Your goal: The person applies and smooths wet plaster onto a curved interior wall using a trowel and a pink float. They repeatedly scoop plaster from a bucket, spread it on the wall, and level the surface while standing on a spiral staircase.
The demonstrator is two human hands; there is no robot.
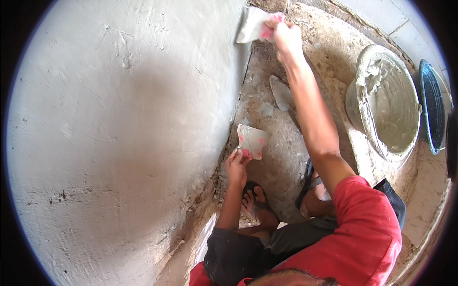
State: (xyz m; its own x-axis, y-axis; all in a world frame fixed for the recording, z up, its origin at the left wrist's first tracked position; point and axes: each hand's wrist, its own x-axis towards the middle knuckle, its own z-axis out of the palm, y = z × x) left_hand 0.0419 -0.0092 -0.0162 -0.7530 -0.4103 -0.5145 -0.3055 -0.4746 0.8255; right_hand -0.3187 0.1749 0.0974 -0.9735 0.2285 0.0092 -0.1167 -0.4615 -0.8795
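My right hand [288, 40] reaches far forward, its fingers closed round a flat plastic scraper [251, 26], whitish with a red patch. That scraper's edge meets the grey plastered wall [162, 71] near its base. Closer to me, my left hand [235, 168] pinches the lower edge of a second scraper [251, 138], pale with red patches and smeared with plaster. It is held up beside the wall, above the floor. Wet plaster coats the wall, smooth in most parts, with raised lumps and streaks near its far end.
On the rough floor [267, 114] a pointed trowel [281, 93] lies under my right forearm. To the right stands a plaster-caked bucket [358, 102] containing wet grey plaster [389, 107], with a dark blue bucket [431, 107] beside it. My sandalled feet [255, 200] are close to the wall's foot.
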